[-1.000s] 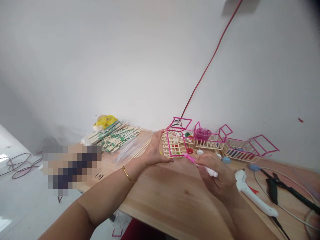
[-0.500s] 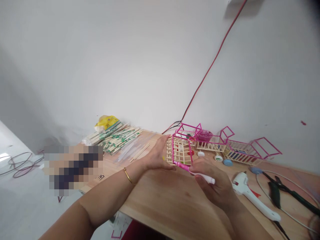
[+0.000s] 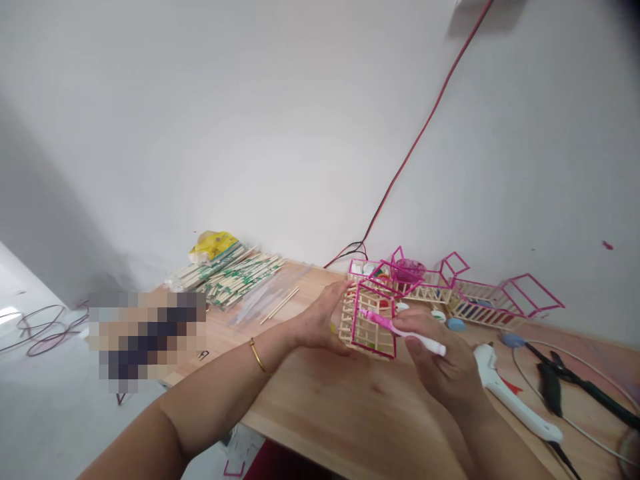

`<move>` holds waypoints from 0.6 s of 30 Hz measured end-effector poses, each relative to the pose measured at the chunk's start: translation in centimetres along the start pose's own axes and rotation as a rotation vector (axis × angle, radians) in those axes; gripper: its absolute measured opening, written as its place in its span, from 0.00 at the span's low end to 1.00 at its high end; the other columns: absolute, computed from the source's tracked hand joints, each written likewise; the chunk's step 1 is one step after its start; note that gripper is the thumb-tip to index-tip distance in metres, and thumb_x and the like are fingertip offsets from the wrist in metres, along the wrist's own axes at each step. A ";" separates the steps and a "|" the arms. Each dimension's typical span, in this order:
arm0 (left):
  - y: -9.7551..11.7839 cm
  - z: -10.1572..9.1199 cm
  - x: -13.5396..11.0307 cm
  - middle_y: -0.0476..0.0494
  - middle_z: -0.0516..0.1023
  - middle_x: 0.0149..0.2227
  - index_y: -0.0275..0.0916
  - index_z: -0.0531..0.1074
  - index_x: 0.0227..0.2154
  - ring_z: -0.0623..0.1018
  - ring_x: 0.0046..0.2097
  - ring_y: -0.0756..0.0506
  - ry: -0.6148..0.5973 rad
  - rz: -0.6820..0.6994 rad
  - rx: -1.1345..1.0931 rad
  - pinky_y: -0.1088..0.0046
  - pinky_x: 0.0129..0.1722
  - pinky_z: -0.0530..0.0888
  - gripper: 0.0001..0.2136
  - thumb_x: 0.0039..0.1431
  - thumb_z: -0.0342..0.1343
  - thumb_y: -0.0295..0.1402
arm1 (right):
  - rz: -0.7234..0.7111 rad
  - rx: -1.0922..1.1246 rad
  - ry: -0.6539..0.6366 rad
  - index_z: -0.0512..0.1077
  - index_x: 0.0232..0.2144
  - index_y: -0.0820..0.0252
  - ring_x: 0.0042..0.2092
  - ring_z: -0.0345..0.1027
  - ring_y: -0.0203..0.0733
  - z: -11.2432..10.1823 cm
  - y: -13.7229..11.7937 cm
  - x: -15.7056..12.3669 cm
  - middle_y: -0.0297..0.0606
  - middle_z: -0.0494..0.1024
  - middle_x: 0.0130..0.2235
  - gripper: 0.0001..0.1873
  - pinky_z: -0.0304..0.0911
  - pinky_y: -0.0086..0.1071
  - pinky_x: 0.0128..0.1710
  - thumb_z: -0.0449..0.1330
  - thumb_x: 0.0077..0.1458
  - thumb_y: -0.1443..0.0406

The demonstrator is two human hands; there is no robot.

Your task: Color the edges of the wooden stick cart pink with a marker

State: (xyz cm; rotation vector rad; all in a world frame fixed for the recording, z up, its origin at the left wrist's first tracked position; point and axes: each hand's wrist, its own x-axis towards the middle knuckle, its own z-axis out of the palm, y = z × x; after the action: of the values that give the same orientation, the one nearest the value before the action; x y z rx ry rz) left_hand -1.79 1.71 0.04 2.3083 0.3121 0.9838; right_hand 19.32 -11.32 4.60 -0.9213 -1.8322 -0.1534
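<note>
My left hand grips the left side of a small cage made of pale sticks with pink-painted edges, held tilted just above the wooden table. My right hand is closed round a pink and white marker, whose pink tip rests against the cage's front frame. Behind the cage stands a row of similar stick-and-pink-frame pieces along the wall.
A white glue gun lies right of my right hand, with dark pliers and cables beyond. Bundles of wrapped sticks and a yellow bag sit at the table's back left. A red cable runs up the wall.
The cage has come away from the row toward me, lifted and tilted in my left hand. My right hand with the marker followed it, the tip now on the front frame.
</note>
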 end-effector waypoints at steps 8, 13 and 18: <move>-0.1 0.1 -0.2 0.33 0.58 0.65 0.43 0.46 0.67 0.61 0.67 0.29 -0.009 -0.002 -0.016 0.48 0.68 0.59 0.60 0.31 0.75 0.43 | -0.015 -0.024 -0.027 0.76 0.41 0.54 0.41 0.76 0.40 -0.1 0.0 0.1 0.37 0.81 0.36 0.08 0.70 0.32 0.42 0.57 0.62 0.63; 0.0 0.0 -0.1 0.31 0.58 0.65 0.41 0.48 0.67 0.61 0.67 0.28 -0.016 -0.031 -0.008 0.47 0.68 0.59 0.59 0.31 0.75 0.43 | -0.034 0.024 -0.046 0.76 0.40 0.54 0.40 0.76 0.40 -0.1 -0.5 0.5 0.38 0.80 0.35 0.08 0.70 0.33 0.41 0.57 0.62 0.64; 0.3 -0.1 0.0 0.32 0.61 0.64 0.41 0.51 0.66 0.63 0.65 0.28 0.012 -0.032 -0.012 0.47 0.67 0.60 0.58 0.29 0.75 0.44 | -0.082 0.029 -0.063 0.76 0.43 0.55 0.39 0.75 0.40 -0.2 -0.6 0.5 0.39 0.81 0.36 0.09 0.70 0.34 0.41 0.57 0.62 0.67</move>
State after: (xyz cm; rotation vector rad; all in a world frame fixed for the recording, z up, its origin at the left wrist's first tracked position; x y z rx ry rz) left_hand -1.84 1.49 0.28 2.2800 0.3461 0.9813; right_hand 18.96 -11.55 5.30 -0.8399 -1.9264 -0.1495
